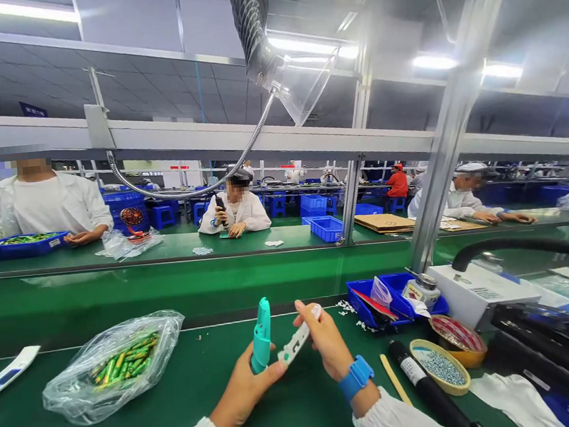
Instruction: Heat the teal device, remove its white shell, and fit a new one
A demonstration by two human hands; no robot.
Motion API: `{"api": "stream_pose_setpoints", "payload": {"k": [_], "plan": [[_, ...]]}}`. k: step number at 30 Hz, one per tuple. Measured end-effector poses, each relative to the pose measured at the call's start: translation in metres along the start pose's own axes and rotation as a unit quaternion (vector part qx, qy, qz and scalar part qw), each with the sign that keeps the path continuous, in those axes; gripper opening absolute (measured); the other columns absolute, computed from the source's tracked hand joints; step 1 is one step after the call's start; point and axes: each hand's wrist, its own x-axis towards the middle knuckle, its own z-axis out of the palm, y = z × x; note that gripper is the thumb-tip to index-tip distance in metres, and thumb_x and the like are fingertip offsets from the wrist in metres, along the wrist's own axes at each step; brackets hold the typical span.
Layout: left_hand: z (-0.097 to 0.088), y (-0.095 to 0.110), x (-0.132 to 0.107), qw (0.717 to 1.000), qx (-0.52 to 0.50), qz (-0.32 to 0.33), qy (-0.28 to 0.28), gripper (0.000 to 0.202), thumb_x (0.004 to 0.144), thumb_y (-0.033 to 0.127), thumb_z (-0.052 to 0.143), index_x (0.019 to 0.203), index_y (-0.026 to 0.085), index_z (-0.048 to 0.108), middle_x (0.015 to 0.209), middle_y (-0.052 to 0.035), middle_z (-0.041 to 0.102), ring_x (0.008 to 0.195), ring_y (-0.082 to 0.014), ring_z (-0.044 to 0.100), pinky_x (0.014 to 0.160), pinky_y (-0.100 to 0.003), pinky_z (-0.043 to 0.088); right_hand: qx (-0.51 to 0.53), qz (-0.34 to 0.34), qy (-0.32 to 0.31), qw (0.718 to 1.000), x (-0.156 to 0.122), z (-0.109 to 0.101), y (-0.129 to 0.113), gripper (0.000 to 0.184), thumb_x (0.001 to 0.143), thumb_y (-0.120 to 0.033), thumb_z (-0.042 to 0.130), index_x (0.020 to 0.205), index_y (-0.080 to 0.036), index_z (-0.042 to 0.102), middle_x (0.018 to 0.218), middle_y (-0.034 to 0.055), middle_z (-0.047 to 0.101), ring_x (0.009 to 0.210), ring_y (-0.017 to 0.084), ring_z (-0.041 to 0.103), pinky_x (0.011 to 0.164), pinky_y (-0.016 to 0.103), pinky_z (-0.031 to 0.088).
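Note:
My left hand point(243, 390) is wrapped round the lower part of a teal plastic housing point(262, 332), held upright with its rounded tip up. A long white plastic part point(297, 342) with cutouts slants beside it, pinched near its upper end by my right hand point(327, 342). Its lower end, where a small teal-green spot shows, comes close to my left thumb; whether they touch I cannot tell. Round my right wrist is a blue strap point(357, 377). Both hands are above the green work surface point(283, 426).
To the left lies a clear bag of green-yellow cells point(128, 360). On the right are blue bins point(396, 300), a black electric screwdriver point(423, 381), a yellow stick point(395, 380), a dish of screws point(440, 366) and a tape roll point(457, 334). Co-workers sit across the bench.

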Motion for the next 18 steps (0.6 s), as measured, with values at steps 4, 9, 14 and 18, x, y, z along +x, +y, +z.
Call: {"api": "stream_pose_setpoints", "payload": {"k": [4, 9, 14, 18], "plan": [[-0.015, 0.009, 0.003, 0.998, 0.025, 0.031, 0.044, 0.050, 0.062, 0.051, 0.066, 0.097, 0.018, 0.053, 0.060, 0.0057, 0.048, 0.055, -0.0119, 0.045, 0.055, -0.023, 0.036, -0.031, -0.031, 0.027, 0.999, -0.007, -0.023, 0.010, 0.041, 0.066, -0.055, 0.063, 0.066, -0.021, 0.040, 0.065, -0.0014, 0.054, 0.048, 0.010, 0.045, 0.043, 0.022, 0.039], [-0.021, 0.007, 0.007, 0.987, 0.090, 0.111, 0.069, 0.037, 0.061, 0.045, 0.067, 0.084, 0.020, 0.052, 0.059, 0.0062, 0.047, 0.054, -0.0116, 0.044, 0.054, -0.023, 0.037, -0.104, -0.083, -0.023, 0.991, -0.030, -0.029, 0.029, 0.036, 0.065, -0.050, 0.065, 0.066, -0.021, 0.045, 0.074, 0.0011, 0.055, 0.057, 0.014, 0.051, 0.052, 0.025, 0.046], [-0.020, 0.001, 0.006, 0.972, 0.144, 0.141, 0.118, 0.030, 0.065, 0.036, 0.065, 0.087, 0.021, 0.052, 0.061, 0.0066, 0.047, 0.052, -0.0112, 0.045, 0.055, -0.024, 0.038, -0.197, -0.116, -0.062, 0.972, -0.044, -0.029, 0.019, 0.023, 0.066, -0.042, 0.065, 0.077, -0.023, 0.059, 0.084, 0.0018, 0.056, 0.057, 0.014, 0.048, 0.055, 0.026, 0.044], [-0.016, 0.003, 0.004, 0.957, 0.163, 0.165, 0.173, 0.030, 0.066, 0.035, 0.063, 0.089, 0.021, 0.052, 0.075, 0.0015, 0.053, 0.065, -0.0161, 0.052, 0.065, -0.029, 0.041, -0.206, -0.079, -0.139, 0.965, -0.066, -0.017, 0.012, 0.033, 0.075, -0.054, 0.053, 0.078, -0.022, 0.060, 0.076, 0.0024, 0.057, 0.054, 0.013, 0.046, 0.051, 0.024, 0.039]]}}
